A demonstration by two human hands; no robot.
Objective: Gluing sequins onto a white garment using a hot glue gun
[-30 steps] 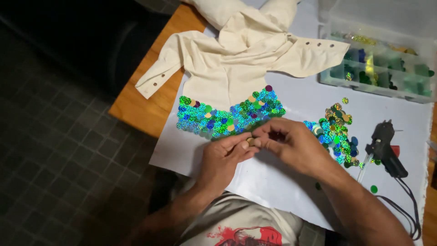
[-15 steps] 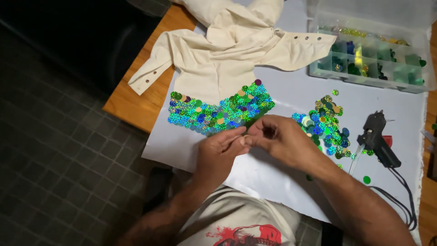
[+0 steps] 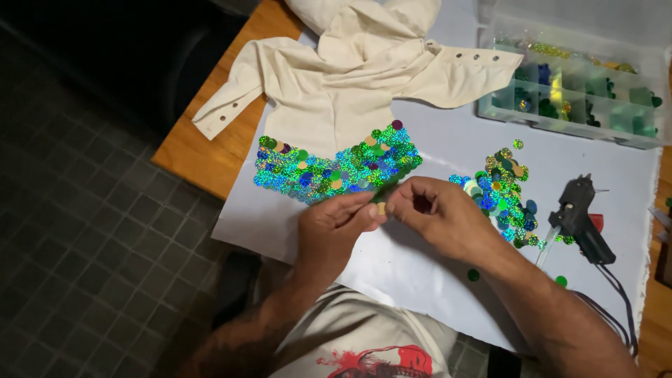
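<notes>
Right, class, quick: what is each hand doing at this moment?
Left hand: fingers pinched, meeting the right at a small gold sequin.
Right hand: fingers pinched at the same sequin; which hand actually grips it cannot be told.

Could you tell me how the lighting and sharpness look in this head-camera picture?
Head view: the white sheet is brightly lit, the sequin band glitters, the tiled floor lies dim; the left hand and right hand look fairly sharp.
</notes>
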